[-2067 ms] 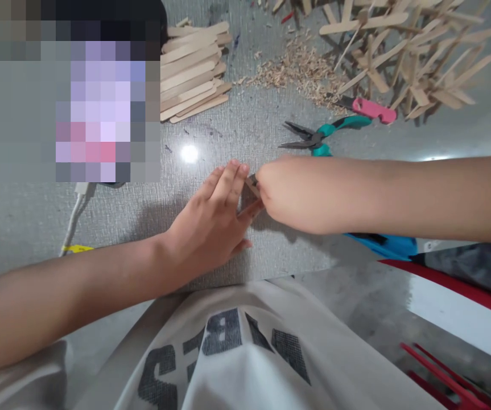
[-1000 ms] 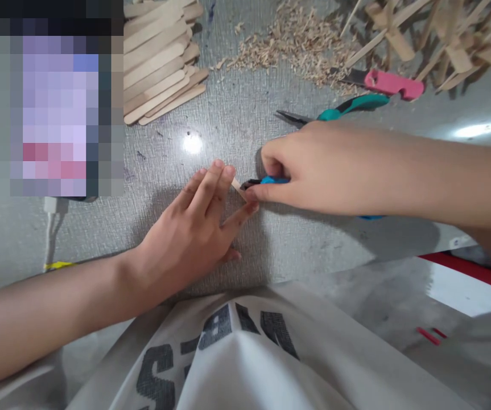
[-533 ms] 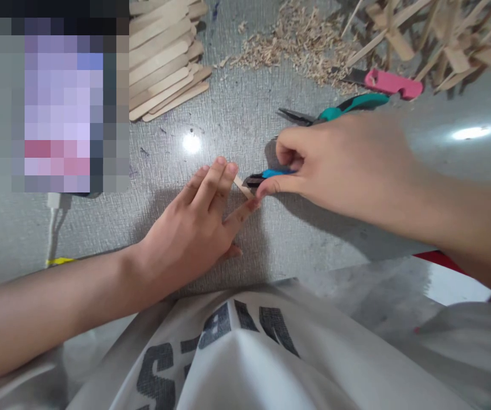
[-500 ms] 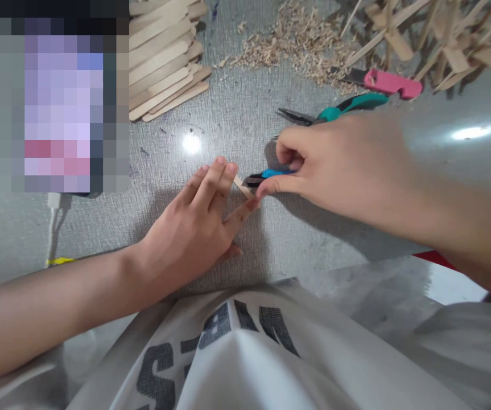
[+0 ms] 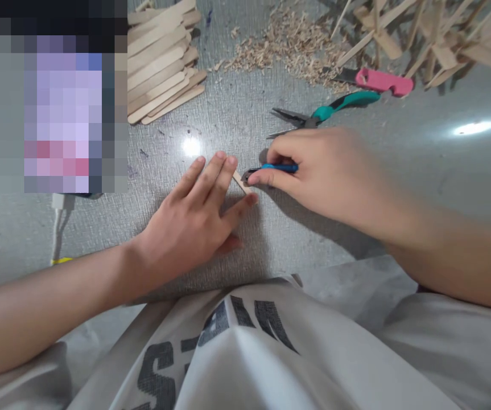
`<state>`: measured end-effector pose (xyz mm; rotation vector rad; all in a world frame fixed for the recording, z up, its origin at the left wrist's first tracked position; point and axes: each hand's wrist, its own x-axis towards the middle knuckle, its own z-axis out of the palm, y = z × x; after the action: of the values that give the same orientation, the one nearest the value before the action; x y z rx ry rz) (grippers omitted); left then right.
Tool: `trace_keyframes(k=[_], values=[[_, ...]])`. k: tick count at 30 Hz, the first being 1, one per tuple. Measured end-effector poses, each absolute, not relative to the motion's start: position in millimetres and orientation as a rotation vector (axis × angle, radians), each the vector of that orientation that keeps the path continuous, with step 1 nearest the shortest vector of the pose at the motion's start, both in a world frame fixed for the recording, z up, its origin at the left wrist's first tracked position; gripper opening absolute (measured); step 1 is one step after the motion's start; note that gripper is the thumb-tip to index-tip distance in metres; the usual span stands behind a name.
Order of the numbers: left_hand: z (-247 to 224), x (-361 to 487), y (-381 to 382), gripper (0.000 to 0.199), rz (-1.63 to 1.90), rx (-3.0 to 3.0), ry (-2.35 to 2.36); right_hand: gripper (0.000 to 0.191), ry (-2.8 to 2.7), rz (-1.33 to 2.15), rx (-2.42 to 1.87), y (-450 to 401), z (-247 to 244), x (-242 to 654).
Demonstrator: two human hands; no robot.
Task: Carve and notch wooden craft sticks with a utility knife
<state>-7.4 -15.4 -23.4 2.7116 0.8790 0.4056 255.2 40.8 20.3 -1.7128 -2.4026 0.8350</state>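
My left hand [image 5: 202, 208] lies on the grey table with its fingers spread. Its fingertips press down a small wooden stick [image 5: 240, 183], of which only a short slanted piece shows between them. Pinched in my right hand [image 5: 324, 173] is a blue utility knife [image 5: 277, 168], its black tip end at the stick beside my left fingertips. The blade itself is hard to make out. Just beyond my right hand lie pliers with teal handles [image 5: 351, 102], their jaws apart.
A stack of flat craft sticks [image 5: 160, 62] lies at the upper left, with wood shavings [image 5: 288, 48] to its right. Near them are a pink-handled knife [image 5: 386, 81] and several crossed wooden stick pieces [image 5: 433, 48]. A white cable [image 5: 60, 228] runs beside a blurred-out area.
My right hand and the utility knife have shifted slightly left and up along the stick. My left hand stays nearly in place. The view has moved a little.
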Motion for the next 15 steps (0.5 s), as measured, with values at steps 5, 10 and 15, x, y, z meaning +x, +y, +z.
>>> trace_keyframes(k=[5,10,15], values=[[-25.3,-7.0,-0.7,0.035,0.978,2.583,0.892,0.034,-2.192,0.906,-1.865,34.6,29.4,248.2],[-17.1,-5.0,11.2,0.009,1.565,2.028,1.057,0.025,-2.060,1.038,-1.839,26.0,41.4,242.1],[-22.2,-4.7,13.6,0.024,1.432,1.685,1.119,0.028,-1.975,1.042,-1.714,17.5,43.8,236.0]])
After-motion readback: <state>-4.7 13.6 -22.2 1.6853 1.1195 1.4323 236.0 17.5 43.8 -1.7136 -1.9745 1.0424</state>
